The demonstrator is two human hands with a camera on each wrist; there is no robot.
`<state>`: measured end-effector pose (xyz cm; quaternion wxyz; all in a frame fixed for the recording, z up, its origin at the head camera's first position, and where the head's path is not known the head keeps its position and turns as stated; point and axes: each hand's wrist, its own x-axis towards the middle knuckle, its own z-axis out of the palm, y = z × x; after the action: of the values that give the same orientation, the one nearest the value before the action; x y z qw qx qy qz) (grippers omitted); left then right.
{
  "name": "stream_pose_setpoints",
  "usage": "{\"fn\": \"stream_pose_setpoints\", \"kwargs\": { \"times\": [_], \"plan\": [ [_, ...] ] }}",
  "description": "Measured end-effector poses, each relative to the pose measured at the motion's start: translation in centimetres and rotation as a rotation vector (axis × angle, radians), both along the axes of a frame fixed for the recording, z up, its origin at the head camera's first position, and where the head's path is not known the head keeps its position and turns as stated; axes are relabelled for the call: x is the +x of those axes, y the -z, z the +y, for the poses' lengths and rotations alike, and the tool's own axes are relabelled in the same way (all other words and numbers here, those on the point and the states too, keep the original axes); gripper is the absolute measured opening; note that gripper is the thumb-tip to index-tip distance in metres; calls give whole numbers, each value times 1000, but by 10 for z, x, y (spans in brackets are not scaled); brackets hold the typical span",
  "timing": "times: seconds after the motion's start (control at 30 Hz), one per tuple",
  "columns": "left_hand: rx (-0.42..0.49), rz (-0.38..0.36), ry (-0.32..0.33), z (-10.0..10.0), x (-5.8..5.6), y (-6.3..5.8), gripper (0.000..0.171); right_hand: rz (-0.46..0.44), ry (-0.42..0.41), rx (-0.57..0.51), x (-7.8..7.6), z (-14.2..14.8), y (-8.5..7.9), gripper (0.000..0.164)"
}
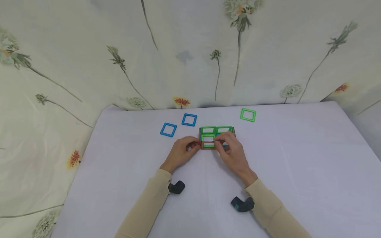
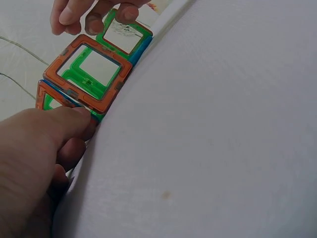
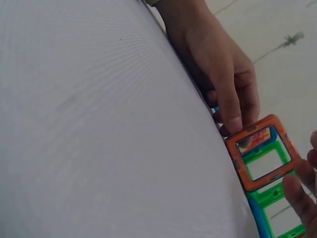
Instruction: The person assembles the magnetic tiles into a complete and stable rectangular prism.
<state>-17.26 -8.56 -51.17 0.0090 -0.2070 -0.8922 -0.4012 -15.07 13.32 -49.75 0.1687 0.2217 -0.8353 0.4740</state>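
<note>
A low box of magnetic tiles (image 1: pixel 216 126) stands on the table, with green tiles along its back and green and blue ones lower down. An upright orange square tile (image 2: pixel 104 101) forms the left part of its front. At the box's front left corner, my left hand (image 1: pixel 183 150) pinches the edge between thumb and curled fingers; this corner is partly hidden by the thumb in the left wrist view. Beside the orange tile's right edge is my right hand (image 1: pixel 233 155), its fingers loosely bent. The right fingertips (image 3: pixel 294 191) hover by the green tile, with nothing visibly gripped.
Two loose blue square tiles (image 1: pixel 168 130) lie left of the box, one farther back. A light green square tile (image 1: pixel 248 115) is near the table's back edge, to the right. A flower-patterned cloth (image 1: pixel 184 66) hangs behind the white-covered table (image 1: pixel 297 158).
</note>
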Motion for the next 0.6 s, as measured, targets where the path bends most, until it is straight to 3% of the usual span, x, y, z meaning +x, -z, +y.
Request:
{"fn": "stream_pose_setpoints", "kwargs": {
  "times": [0.13, 0.23, 0.4, 0.5, 0.6],
  "plan": [
    [3, 3, -2, -2, -1, 1, 20, 46, -44, -72, -1, -1, -1, 17],
    [4, 6, -1, -3, -1, 3, 21, 139, -13, -147, -2, -2, -6, 18],
    [9, 10, 4, -2, -2, 3, 21, 279, 165, -279, -7, 10, -21, 9],
    [14, 15, 10, -2, -2, 4, 22, 258, 265, -323, -11, 26, -26, 8],
    [18, 19, 14, -2, -2, 5, 22, 188, 349, -291, -19, 47, -17, 11]
  ]
}}
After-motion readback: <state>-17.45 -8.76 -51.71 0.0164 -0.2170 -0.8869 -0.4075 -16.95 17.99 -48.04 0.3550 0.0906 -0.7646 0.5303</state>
